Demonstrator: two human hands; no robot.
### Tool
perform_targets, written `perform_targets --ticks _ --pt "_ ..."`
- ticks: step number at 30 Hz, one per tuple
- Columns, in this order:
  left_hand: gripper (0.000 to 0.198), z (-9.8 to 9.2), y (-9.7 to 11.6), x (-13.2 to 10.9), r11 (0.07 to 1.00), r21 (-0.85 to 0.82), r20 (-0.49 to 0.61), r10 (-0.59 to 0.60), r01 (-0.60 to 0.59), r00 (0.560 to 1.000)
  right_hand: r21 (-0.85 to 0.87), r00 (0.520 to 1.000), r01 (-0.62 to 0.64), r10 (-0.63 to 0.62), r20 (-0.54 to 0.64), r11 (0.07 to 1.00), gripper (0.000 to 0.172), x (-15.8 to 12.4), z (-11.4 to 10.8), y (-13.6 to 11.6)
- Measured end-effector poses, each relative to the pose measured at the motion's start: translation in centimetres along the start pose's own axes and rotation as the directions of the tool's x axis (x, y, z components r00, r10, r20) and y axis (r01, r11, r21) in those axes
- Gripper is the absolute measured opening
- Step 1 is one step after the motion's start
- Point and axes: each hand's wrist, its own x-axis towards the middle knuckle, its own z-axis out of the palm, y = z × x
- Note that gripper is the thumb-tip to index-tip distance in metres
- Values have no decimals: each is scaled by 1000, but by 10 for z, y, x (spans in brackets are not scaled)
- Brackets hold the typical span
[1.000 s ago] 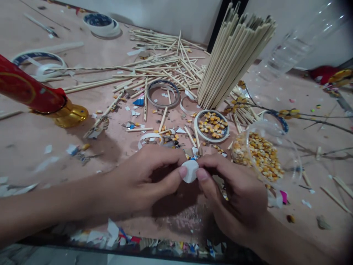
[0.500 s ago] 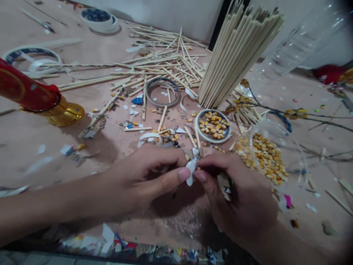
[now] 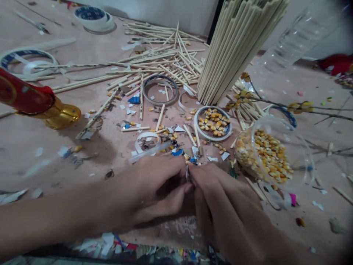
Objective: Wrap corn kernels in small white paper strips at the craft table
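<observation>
The single head-worn camera looks forward and down across the pinkish table [image 3: 24,141], close above the left hand [image 3: 157,184] and right hand [image 3: 226,209] at the frame's bottom. The white wall [image 3: 165,11] closes the far top edge.

I look down on a pinkish table [image 3: 24,136] littered with loose sticks [image 3: 154,62], tape rolls [image 3: 96,24], paper scraps [image 3: 63,151], a corn-filled ring [image 3: 196,125], a tipped corn jar [image 3: 295,154] and a red-gold bottle [image 3: 33,103].

A tape ring [image 3: 195,123] lies before the stick bundle [image 3: 234,51], a cup [image 3: 299,154] just right of it. The left hand [image 3: 154,187] and right hand [image 3: 220,206] meet nearer, before the ring.
</observation>
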Motion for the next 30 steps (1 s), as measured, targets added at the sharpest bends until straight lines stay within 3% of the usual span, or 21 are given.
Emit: perform_targets --ticks 6,11,15,19,23,30 --pt "18 0 4 -1 999 37 -24 -1 2 1000 135 1000 -25 26 -7 991 29 -6 8 6" --pt "26 -1 6 4 991 2 -62 -134 134 989 173 997 -64 72 -39 983 22 -5 6 12" --pt "21 -2 6 6 998 36 -54 -46 48 997 178 999 -39 44 -29 983 21 -7 4 14" --pt "19 -4 5 5 989 150 -53 8 0 999 267 996 -91 83 41 959 23 -10 5 17" --pt "13 0 1 0 981 192 -13 10 -7 1000 180 999 -40 45 -20 983 25 -7 5 12" --pt "14 12 0 -5 984 176 -81 21 -6 996 85 995 30 -22 -93 996 27 -6 10 2"
